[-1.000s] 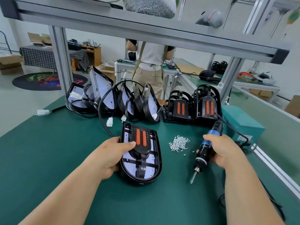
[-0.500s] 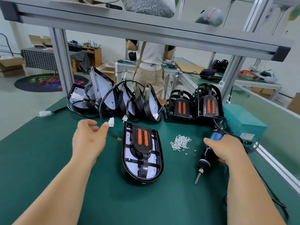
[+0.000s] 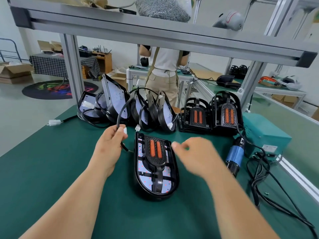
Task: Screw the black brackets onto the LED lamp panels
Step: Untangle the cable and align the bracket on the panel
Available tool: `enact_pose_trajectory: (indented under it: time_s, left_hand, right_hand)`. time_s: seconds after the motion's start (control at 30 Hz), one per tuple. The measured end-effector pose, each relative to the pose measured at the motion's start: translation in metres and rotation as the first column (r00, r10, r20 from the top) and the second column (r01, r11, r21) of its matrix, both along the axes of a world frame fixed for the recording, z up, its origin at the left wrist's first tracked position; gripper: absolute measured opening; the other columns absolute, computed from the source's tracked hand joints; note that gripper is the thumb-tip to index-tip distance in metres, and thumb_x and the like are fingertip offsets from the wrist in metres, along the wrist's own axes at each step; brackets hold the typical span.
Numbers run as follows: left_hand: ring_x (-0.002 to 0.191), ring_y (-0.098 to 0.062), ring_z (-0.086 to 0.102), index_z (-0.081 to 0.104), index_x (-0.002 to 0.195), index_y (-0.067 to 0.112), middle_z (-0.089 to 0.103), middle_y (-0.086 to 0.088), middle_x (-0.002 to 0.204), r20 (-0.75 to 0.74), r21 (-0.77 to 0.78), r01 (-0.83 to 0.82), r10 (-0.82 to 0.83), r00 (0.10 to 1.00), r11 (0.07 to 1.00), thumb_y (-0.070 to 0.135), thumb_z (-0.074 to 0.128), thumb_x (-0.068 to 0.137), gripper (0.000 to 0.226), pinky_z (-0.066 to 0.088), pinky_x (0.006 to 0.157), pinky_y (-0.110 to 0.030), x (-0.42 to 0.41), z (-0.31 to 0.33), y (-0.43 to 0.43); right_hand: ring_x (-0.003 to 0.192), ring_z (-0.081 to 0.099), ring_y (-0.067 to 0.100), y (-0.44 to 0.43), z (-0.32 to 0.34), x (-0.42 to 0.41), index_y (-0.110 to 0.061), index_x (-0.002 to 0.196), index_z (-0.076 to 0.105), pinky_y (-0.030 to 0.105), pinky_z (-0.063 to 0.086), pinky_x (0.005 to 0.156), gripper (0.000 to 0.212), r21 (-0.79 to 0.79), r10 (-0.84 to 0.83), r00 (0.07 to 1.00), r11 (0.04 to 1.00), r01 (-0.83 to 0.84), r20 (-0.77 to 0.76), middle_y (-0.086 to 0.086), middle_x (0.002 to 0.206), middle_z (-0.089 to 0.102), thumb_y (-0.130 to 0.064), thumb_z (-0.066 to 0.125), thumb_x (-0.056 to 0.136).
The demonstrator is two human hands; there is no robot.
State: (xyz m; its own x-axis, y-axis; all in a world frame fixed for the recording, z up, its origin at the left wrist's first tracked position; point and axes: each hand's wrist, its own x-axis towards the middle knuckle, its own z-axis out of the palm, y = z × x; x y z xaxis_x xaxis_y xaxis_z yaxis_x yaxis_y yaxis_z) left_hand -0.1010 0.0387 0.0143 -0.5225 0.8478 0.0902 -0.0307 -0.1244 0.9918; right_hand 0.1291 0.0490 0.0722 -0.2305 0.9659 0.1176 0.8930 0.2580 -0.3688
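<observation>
An LED lamp panel [image 3: 156, 183] lies flat on the green mat in front of me, with a black bracket [image 3: 156, 150] with two orange strips on top of it. My left hand [image 3: 110, 145] pinches the panel's black cable [image 3: 120, 111] just behind its white connector, left of the panel. My right hand [image 3: 196, 156], blurred, hovers over the panel's right edge with fingers loosely curled and holds nothing. The blue electric screwdriver [image 3: 235, 156] lies on the mat to the right.
Several bare lamp panels [image 3: 117, 102] with looped cables lean at the back left. Two stacks of bracketed panels [image 3: 224, 112] stand at the back right beside a teal power box [image 3: 265, 135]. Screwdriver cords [image 3: 259, 178] trail at the right. A person stands behind the bench.
My left hand reached to the cable and took hold of it. My right hand let go of the screwdriver, which now lies on the mat, and swung left over the panel.
</observation>
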Motion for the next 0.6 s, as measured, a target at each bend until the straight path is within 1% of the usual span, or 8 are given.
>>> enact_pose_trajectory:
  time_s: [0.07, 0.13, 0.2, 0.27, 0.33, 0.4, 0.47, 0.6]
  left_hand:
    - [0.097, -0.011, 0.065, 0.063, 0.1, 0.032, 0.068, 0.01, 0.088, -0.014, -0.006, 0.079, -0.079, 0.997, 0.997, 0.051, 0.058, 0.092, 0.021, 0.047, 0.101, -0.045, 0.009, 0.008, -0.007]
    - [0.1, -0.014, 0.064, 0.057, 0.1, 0.04, 0.066, 0.013, 0.095, -0.107, -0.024, 0.147, -0.148, 0.983, 0.989, 0.063, 0.066, 0.075, 0.035, 0.049, 0.095, -0.037, 0.015, 0.011, -0.013]
    - [0.097, -0.008, 0.063, 0.048, 0.101, 0.051, 0.061, 0.019, 0.101, -0.251, -0.076, 0.207, -0.22, 0.943, 0.975, 0.049, 0.077, 0.077, 0.038, 0.047, 0.081, -0.022, 0.021, 0.013, -0.02]
    - [0.095, -0.006, 0.065, 0.043, 0.103, 0.055, 0.065, 0.015, 0.102, -0.318, -0.109, 0.268, -0.289, 0.903, 0.957, 0.026, 0.079, 0.083, 0.051, 0.047, 0.076, -0.017, 0.024, 0.012, -0.023]
    - [0.098, -0.006, 0.066, 0.042, 0.109, 0.055, 0.069, 0.011, 0.103, -0.316, -0.104, 0.304, -0.321, 0.893, 0.947, 0.009, 0.075, 0.086, 0.061, 0.051, 0.085, -0.021, 0.023, 0.014, -0.026]
    - [0.102, -0.007, 0.067, 0.045, 0.116, 0.055, 0.071, 0.008, 0.109, -0.228, -0.034, 0.332, -0.331, 0.916, 0.943, -0.004, 0.066, 0.089, 0.068, 0.053, 0.093, -0.026, 0.023, 0.018, -0.029]
    - [0.104, -0.01, 0.069, 0.05, 0.118, 0.054, 0.073, 0.007, 0.112, -0.118, 0.06, 0.347, -0.339, 0.933, 0.936, -0.012, 0.058, 0.091, 0.072, 0.056, 0.091, -0.028, 0.023, 0.022, -0.029]
    - [0.108, -0.017, 0.069, 0.057, 0.12, 0.047, 0.074, 0.005, 0.112, -0.034, 0.132, 0.301, -0.299, 0.954, 0.945, -0.015, 0.05, 0.094, 0.068, 0.057, 0.093, -0.031, 0.024, 0.024, -0.026]
  right_hand:
    - [0.08, 0.053, 0.027, 0.0, -0.017, -0.018, -0.011, 0.08, 0.054, 0.035, 0.037, 0.067, 0.043, -0.123, 0.043, 0.999, 0.992, -0.04, 0.019, 0.006, 0.083, 0.058, -0.046, 0.043, 0.102]
    - [0.084, 0.055, 0.031, 0.001, -0.026, -0.022, -0.008, 0.09, 0.058, 0.035, 0.037, 0.068, 0.031, -0.151, 0.08, 0.996, 0.985, -0.086, -0.044, 0.012, 0.096, 0.063, -0.032, 0.044, 0.103]
    - [0.099, 0.058, 0.035, 0.001, -0.032, -0.024, -0.006, 0.103, 0.063, 0.035, 0.041, 0.075, 0.022, -0.113, 0.091, 0.987, 0.988, -0.106, -0.133, 0.015, 0.107, 0.066, -0.019, 0.045, 0.1]
    - [0.104, 0.058, 0.032, -0.001, -0.035, -0.027, -0.009, 0.111, 0.063, 0.033, 0.04, 0.079, 0.023, -0.052, 0.09, 0.972, 0.993, -0.103, -0.219, 0.011, 0.109, 0.066, -0.014, 0.045, 0.097]
    - [0.098, 0.058, 0.028, -0.002, -0.038, -0.03, -0.013, 0.113, 0.062, 0.033, 0.038, 0.077, 0.024, 0.028, 0.099, 0.95, 0.995, -0.095, -0.297, 0.006, 0.103, 0.066, -0.011, 0.045, 0.096]
    - [0.082, 0.055, 0.022, -0.004, -0.04, -0.032, -0.014, 0.112, 0.063, 0.031, 0.036, 0.07, 0.024, 0.111, 0.137, 0.921, 0.988, -0.103, -0.365, 0.002, 0.088, 0.064, -0.008, 0.047, 0.095]
    - [0.067, 0.05, 0.012, -0.004, -0.042, -0.034, -0.016, 0.113, 0.062, 0.021, 0.033, 0.06, 0.025, 0.172, 0.168, 0.896, 0.98, -0.105, -0.411, -0.006, 0.077, 0.061, -0.007, 0.049, 0.095]
    - [0.06, 0.05, -0.009, -0.001, -0.042, -0.034, -0.023, 0.131, 0.06, 0.004, 0.035, 0.061, 0.034, 0.147, 0.159, 0.887, 0.984, -0.105, -0.434, -0.016, 0.062, 0.049, -0.017, 0.054, 0.099]
